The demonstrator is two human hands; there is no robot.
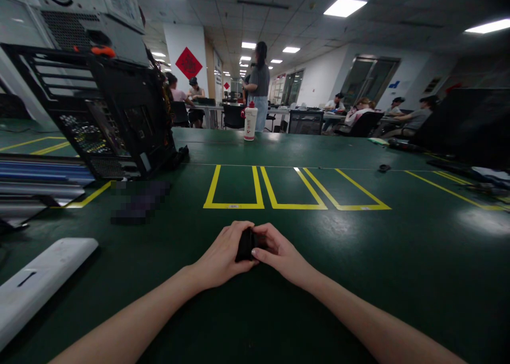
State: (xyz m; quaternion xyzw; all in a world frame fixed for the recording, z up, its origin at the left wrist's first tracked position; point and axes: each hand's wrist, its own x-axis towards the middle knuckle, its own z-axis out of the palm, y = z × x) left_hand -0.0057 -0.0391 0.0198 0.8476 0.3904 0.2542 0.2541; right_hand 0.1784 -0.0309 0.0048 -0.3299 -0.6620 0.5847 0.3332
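Note:
Between my two hands, low over the front middle of the green table [255, 311], is a small black object [245, 245]; its kind does not show. My left hand [225, 255] curls round its left side, thumb below and fingers over the top. From the right, my right hand [279, 252] reaches it with bent fingers, and the thumb presses near its lower right edge. The fingers cover much of the object. Just beyond my hands, yellow tape outlines [235, 206] are marked on the table.
An open black computer case [119, 114] with a metal power supply on top stands at the left. A white casing [48, 284] lies front left. A white bottle [249, 122] stands at the back, and a small black ring [384, 168] lies to the right. Several people sit or stand beyond.

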